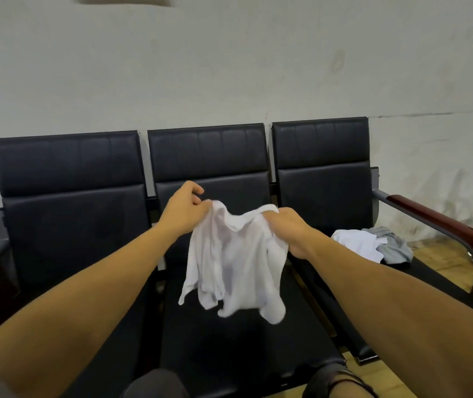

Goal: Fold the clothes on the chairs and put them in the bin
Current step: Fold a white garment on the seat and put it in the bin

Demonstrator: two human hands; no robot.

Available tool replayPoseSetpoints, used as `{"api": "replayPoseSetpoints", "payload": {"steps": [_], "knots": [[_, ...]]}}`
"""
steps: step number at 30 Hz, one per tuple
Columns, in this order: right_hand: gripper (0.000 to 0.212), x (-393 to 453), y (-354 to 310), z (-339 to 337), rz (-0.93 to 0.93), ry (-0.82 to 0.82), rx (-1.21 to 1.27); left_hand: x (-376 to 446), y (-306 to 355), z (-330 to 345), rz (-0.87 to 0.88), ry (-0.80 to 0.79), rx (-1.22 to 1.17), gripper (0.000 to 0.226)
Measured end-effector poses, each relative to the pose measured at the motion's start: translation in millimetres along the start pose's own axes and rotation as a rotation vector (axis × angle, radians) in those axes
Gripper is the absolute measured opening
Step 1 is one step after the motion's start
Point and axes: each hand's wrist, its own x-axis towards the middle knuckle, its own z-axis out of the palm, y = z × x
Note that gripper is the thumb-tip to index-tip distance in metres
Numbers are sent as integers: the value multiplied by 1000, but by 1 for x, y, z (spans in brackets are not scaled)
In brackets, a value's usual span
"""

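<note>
Holding one white garment [234,262] between two hands [185,212] [290,228].

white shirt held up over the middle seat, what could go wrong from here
1. The white shirt hangs bunched from both hands, left hand and right hand, gripping only its top edge; it may fold crooked unless spread flat.
2. The white and grey pile lies near the right seat's front edge and could slide off.

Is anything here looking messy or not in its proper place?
Yes. A white garment and a grey garment lie crumpled on the right chair, unfolded. Both hands hold a bunched white shirt.
</note>
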Motion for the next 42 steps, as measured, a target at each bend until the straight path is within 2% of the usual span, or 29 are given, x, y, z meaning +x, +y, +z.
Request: {"api": "replayPoseSetpoints", "payload": {"steps": [2, 4, 6, 7, 9, 12, 14, 15, 16, 18, 20, 22, 23, 25, 27, 28, 30, 32, 33, 35, 37, 38, 40, 42], "knots": [[23, 0, -12, 10, 35, 21, 132, -19, 5, 11, 19, -79, -87, 15], [16, -1, -20, 22, 106, 26, 271, -44, 10, 24, 42, -258, -198, 11], [17, -4, -32, 34, 188, 30, 384, -68, 12, 34, 46, -419, -316, 23], [15, 1, -34, 38, 215, 71, 353, -78, 12, 40, 24, -463, -399, 34], [19, 0, -43, 46, 196, 147, 278, -93, 7, 51, -28, -471, -504, 58], [27, 7, -46, 48, 155, 171, 295, -105, -7, 70, -22, -409, -407, 79], [22, 5, -48, 45, 159, 150, 384, -106, -21, 80, -23, -375, -288, 64], [12, 1, -47, 41, 152, 141, 442, -105, -30, 82, -28, -365, -217, 49], [11, 2, -45, 36, 141, 148, 471, -102, -38, 83, -35, -352, -147, 34], [28, -1, -44, 27, 72, 185, 515, -96, -52, 78, -36, -309, -15, 10], [28, 4, -43, 16, 71, 257, 521, -91, -62, 67, -29, -257, 20, 9], [24, 13, -33, 1, 59, 276, 445, -84, -65, 53, -40, -225, -36, 16], [21, 17, -27, -6, 46, 299, 322, -81, -64, 47, -48, -211, -73, 17], [20, 24, -12, -16, -8, 345, -106, -75, -54, 35, -64, -191, -145, 20], [35, 23, 0, -14, -100, 329, -467, -71, -42, 26, -56, -181, -197, 24], [44, 19, 4, -9, -191, 270, -528, -70, -36, 24, -43, -188, -214, 26], [59, 4, 6, 7, -397, 2, -503, -67, -27, 22, -10, -226, -232, 27], [71, -13, 6, 31, -485, -317, -541, -66, -21, 23, -6, -273, -282, 27], [72, -18, 7, 41, -506, -390, -572, -66, -19, 24, -26, -287, -320, 27], [60, -20, 9, 54, -523, -346, -571, -70, -16, 25, -52, -300, -373, 27], [38, -20, 10, 57, -544, -255, -602, -73, -16, 23, -6, -316, -344, 21], [29, -18, 11, 56, -551, -223, -650, -75, -17, 19, 25, -337, -285, 20], [16, -15, 12, 54, -568, -181, -744, -76, -25, 8, 55, -394, -124, 36], [13, -13, 13, 50, -602, -138, -753, -78, -36, 0, 58, -482, 25, 38]]}}
